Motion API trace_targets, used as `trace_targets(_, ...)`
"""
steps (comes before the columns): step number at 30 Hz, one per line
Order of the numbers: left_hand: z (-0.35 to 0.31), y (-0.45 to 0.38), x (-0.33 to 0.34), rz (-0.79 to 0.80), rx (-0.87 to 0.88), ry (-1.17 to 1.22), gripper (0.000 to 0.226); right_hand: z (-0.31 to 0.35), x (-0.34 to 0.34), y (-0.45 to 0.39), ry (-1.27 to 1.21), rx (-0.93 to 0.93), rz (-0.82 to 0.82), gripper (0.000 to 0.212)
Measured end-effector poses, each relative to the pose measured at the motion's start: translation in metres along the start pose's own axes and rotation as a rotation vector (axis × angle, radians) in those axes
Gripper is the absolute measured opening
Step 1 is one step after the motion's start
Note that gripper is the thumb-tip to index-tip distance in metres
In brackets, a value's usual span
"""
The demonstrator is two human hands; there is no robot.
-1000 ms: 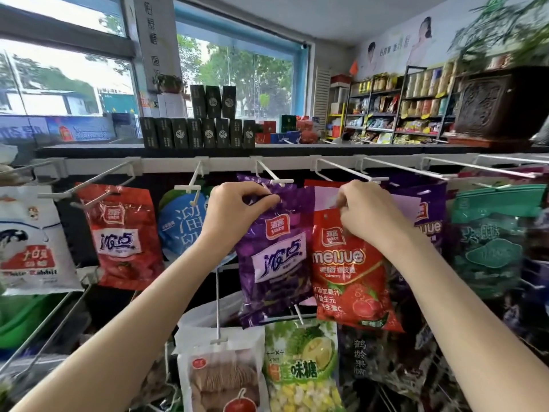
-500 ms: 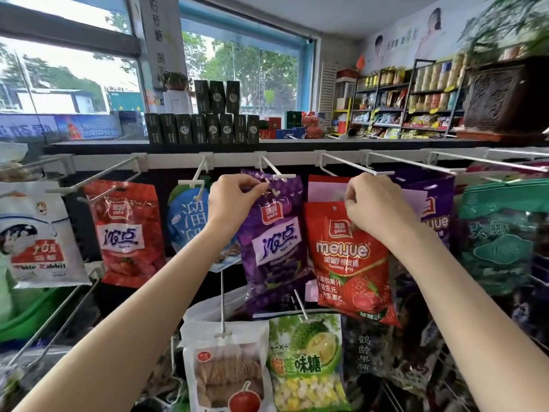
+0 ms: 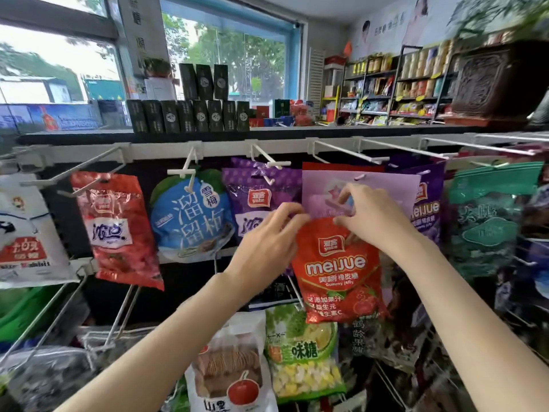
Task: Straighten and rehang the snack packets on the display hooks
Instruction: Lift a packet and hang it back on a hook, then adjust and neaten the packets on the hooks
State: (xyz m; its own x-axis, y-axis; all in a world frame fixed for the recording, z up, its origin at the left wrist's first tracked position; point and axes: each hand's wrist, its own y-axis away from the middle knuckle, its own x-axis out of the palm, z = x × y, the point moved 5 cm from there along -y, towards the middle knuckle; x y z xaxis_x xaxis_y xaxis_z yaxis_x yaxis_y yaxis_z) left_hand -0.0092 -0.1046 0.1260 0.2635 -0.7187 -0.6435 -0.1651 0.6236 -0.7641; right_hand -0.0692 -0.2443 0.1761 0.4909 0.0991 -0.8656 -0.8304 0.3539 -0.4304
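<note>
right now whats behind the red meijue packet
Behind the red meijue packet, held at its top by both hands, a pale purple packet hangs on the hook, with a red one's top edge behind that. Their lower parts are covered.

Snack packets (image 3: 190,215) hang from white display hooks (image 3: 269,157)
</note>
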Motion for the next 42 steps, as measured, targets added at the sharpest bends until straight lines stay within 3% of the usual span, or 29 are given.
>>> trace_targets(4,-0.015,-0.04,0.01,0.029,-0.071,0.06,0.044,-0.028,-0.016,0.01,-0.116,0.077,-0.032,0.046)
trace_targets(7,-0.022,-0.076,0.018,0.05,-0.227,0.141,0.046,-0.057,-0.02,0.013,-0.227,0.133,0.056,0.03)
trace_targets(10,-0.021,-0.108,0.039,0.168,-0.331,0.13,0.044,-0.076,-0.02,0.01,-0.275,0.101,0.168,0.01)
trace_targets(16,-0.025,-0.143,0.042,0.2,-0.413,-0.023,0.023,-0.114,-0.05,-0.004,-0.25,0.018,0.092,0.007)
trace_targets(19,-0.022,-0.139,0.036,0.21,-0.528,-0.019,0.012,-0.122,-0.059,-0.012,-0.25,-0.046,0.039,0.009)
trace_targets(22,-0.02,-0.129,0.032,0.187,-0.676,0.306,0.009,-0.12,-0.06,-0.017,-0.205,-0.104,0.023,0.006)
trace_targets(24,-0.025,-0.13,0.023,0.137,-0.676,0.399,0.013,-0.123,-0.061,-0.02,-0.188,-0.112,0.033,0.005)
trace_targets(28,-0.051,-0.129,0.004,0.093,-0.597,0.281,0.017,-0.13,-0.063,-0.023,-0.135,-0.074,0.107,0.007)
trace_targets(34,-0.05,-0.075,-0.011,0.24,-0.708,0.321,0.013,-0.122,-0.057,-0.014,-0.115,-0.134,0.129,0.013)
trace_targets(37,-0.045,-0.06,-0.031,0.217,-0.731,0.281,0.014,-0.108,-0.054,-0.017,-0.169,-0.161,0.056,0.006)
trace_targets(42,-0.042,-0.05,-0.068,0.156,-0.717,0.069,0.02,-0.079,-0.05,-0.028,-0.458,-0.2,-0.2,0.013)
